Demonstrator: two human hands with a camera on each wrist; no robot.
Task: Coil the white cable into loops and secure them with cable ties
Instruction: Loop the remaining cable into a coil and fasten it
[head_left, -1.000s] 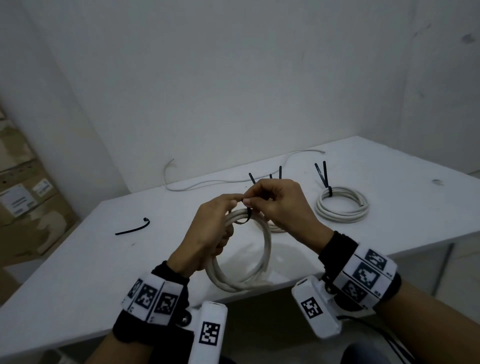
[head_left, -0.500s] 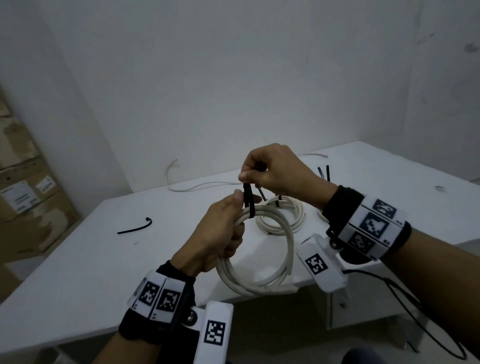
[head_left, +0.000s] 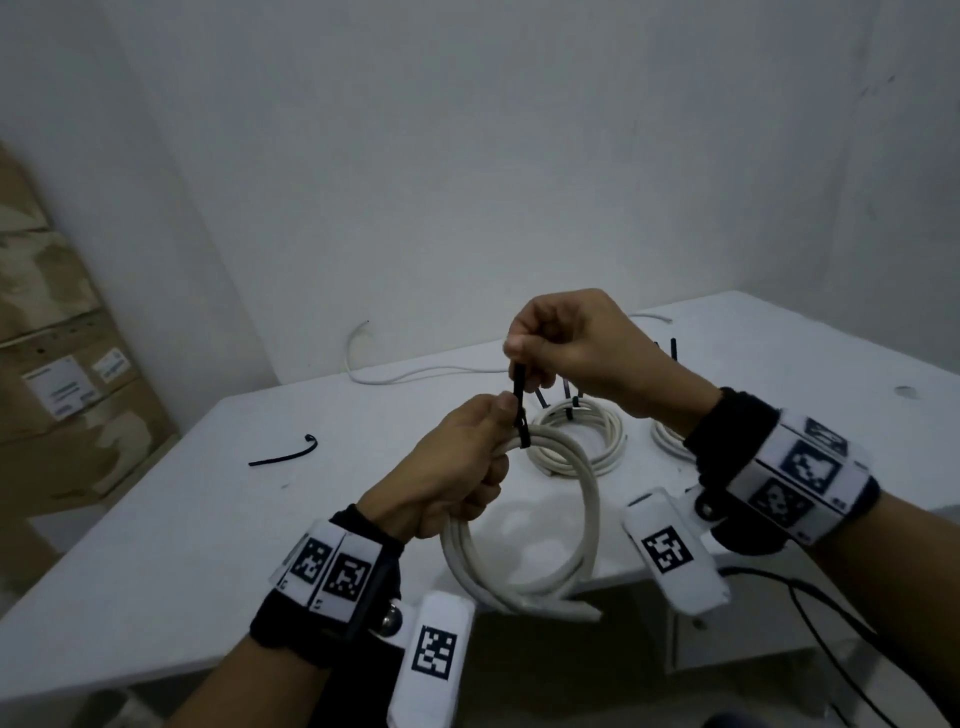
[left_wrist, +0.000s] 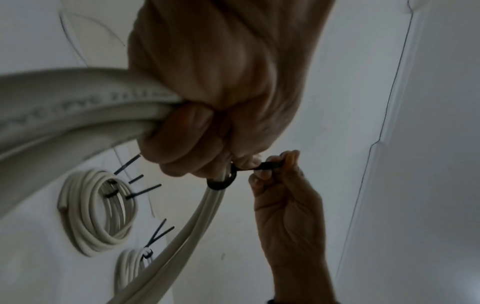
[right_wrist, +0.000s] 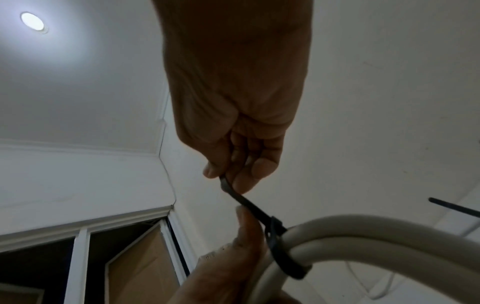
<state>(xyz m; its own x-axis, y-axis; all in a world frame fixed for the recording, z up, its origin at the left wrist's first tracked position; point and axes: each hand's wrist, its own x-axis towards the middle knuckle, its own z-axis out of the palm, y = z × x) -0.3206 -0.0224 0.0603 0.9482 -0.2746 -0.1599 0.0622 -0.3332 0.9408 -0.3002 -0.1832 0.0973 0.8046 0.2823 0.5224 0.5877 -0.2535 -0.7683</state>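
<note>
A coil of white cable (head_left: 589, 499) hangs in front of the table edge, gripped at its top by my left hand (head_left: 457, 462), whose fingers curl round the bundle (left_wrist: 78, 115). A black cable tie (head_left: 521, 410) is wrapped round the loops just past my left thumb. My right hand (head_left: 566, 348) pinches the tie's tail (right_wrist: 233, 191) above the coil and holds it taut, straight up. The tie's band (right_wrist: 283, 255) sits snug round the cable (right_wrist: 363, 232), and in the left wrist view the band (left_wrist: 221, 181) rings the bundle below my left fingers.
Two tied white coils lie on the white table (head_left: 156, 545): one (head_left: 576, 436) behind my hands, another (head_left: 667, 436) mostly hidden by my right wrist. A loose black tie (head_left: 283, 454) lies at left. An uncoiled white cable (head_left: 395, 371) runs along the back wall. Cardboard boxes (head_left: 57, 364) stand at left.
My right hand has risen from the top of the coil, drawing the tie's tail upward, so the loop has closed round the cable. My left hand keeps its grip.
</note>
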